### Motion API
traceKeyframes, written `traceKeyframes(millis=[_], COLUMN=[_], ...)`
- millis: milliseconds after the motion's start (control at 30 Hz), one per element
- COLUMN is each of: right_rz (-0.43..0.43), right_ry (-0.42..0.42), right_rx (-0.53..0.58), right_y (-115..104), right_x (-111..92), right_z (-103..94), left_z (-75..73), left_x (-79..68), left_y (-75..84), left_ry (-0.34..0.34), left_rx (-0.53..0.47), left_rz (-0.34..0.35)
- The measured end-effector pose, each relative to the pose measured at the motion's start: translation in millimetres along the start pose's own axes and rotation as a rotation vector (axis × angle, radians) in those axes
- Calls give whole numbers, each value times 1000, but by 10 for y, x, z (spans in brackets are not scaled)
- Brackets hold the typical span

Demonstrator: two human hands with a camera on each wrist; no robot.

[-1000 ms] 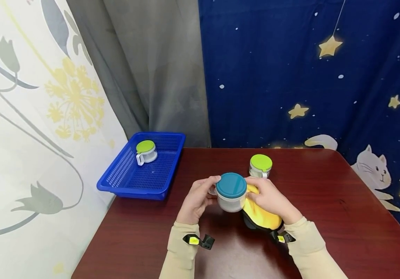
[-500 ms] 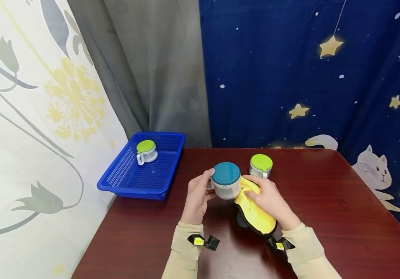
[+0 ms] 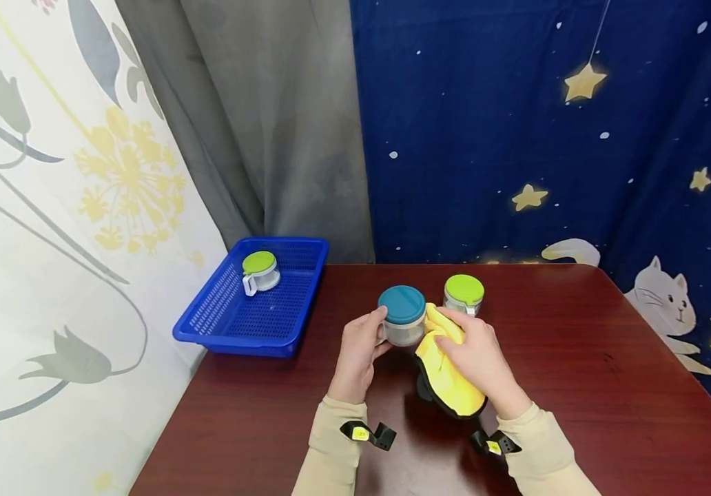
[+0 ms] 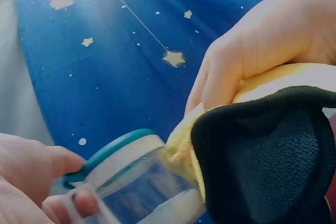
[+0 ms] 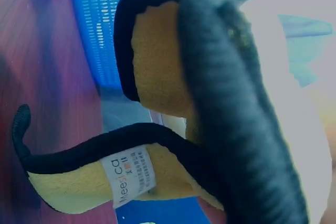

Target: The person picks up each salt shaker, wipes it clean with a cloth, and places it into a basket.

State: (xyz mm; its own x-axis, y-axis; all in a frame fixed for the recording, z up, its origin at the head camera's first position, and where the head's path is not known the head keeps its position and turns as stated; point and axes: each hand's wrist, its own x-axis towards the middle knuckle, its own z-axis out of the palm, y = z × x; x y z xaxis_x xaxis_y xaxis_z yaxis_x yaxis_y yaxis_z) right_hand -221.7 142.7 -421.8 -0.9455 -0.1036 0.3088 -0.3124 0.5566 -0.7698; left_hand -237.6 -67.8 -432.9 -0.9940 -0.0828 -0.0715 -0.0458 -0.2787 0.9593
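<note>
At left, a blue perforated plastic basket point(image 3: 238, 342) is holding a lime-lidded clear jar point(image 3: 261, 272); at centre, a left hand point(image 3: 357, 355) is gripping a clear, white-handled jar with a round teal lid point(image 3: 402, 317) above a dark-red wooden table point(image 3: 585, 386); a right hand point(image 3: 478, 350) is pinching a yellow, black-edged plush cloth point(image 3: 451, 379) against its side; good wiping is probably calling for steady handle grip, light pressure and slow turning; the cloth's white label point(image 5: 128, 176) is reading "Meesica", its smaller characters proving too blurred.
</note>
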Motion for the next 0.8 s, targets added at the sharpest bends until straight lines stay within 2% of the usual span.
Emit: traceKeyframes(millis=[100,167,233,333,467,633,800], right_rz=[-33,-53,-77,-128,-274,-490,-591], right_ry=[41,51,59,85,114,85,67], right_rx=[-21,-28,-38,-74,-194,-376,-453], right_y=[-3,-4,-7,-12,-87,-228,-297], right_x=[-13,-15,-11,0,18,41,32], right_z=[-37,-63,-81,-103,-97,-32,21], left_z=[-9,-6,12,55,117,183,212], left_x=[-11,-13,-15,-23,-43,-90,-110], left_y=[-1,-11,-32,-63,-88,-99,-106], left_ry=[-78,-93,-75,-6,62,77,69], left_rx=[10,-15,-54,-92,-86,-95,-97], left_rz=[-15,-28,-27,-10,4,2,12])
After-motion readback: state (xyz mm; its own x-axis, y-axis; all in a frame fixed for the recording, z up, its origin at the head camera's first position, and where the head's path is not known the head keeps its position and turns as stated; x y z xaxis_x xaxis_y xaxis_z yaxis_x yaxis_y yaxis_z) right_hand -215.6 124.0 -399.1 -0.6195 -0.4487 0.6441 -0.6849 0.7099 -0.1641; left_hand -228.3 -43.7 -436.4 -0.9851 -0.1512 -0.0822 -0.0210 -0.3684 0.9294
